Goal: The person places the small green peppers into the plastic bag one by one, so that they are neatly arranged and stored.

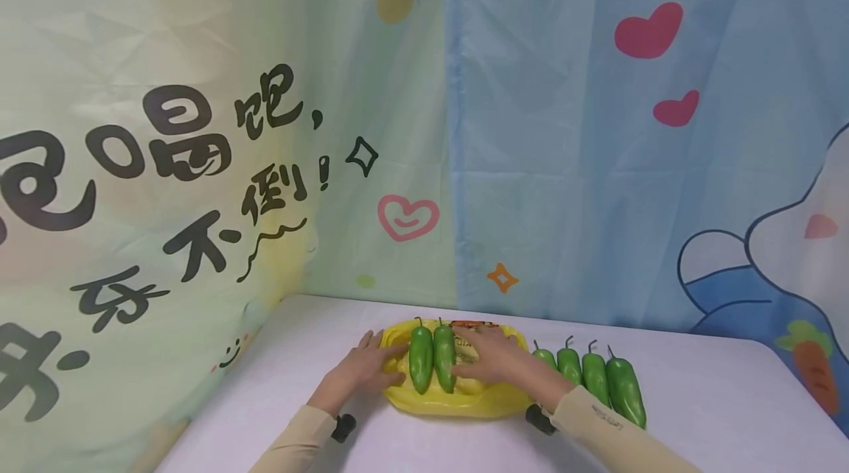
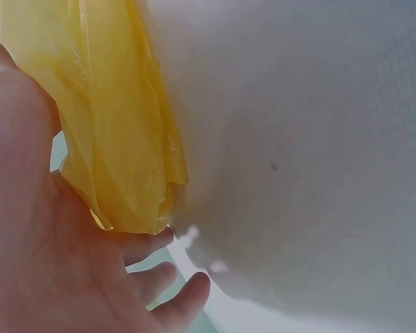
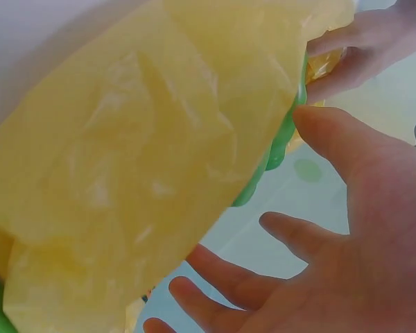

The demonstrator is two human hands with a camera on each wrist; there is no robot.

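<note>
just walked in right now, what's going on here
A person has both hands at a yellow plastic bag on a white table. Two green peppers lie on it, between the spread left hand and right hand. Four more peppers lie in a row right of the bag, partly behind the right arm.

A white table (image 1: 716, 399) bears a yellow bag (image 1: 458, 406) and four peppers (image 1: 626, 386)
</note>
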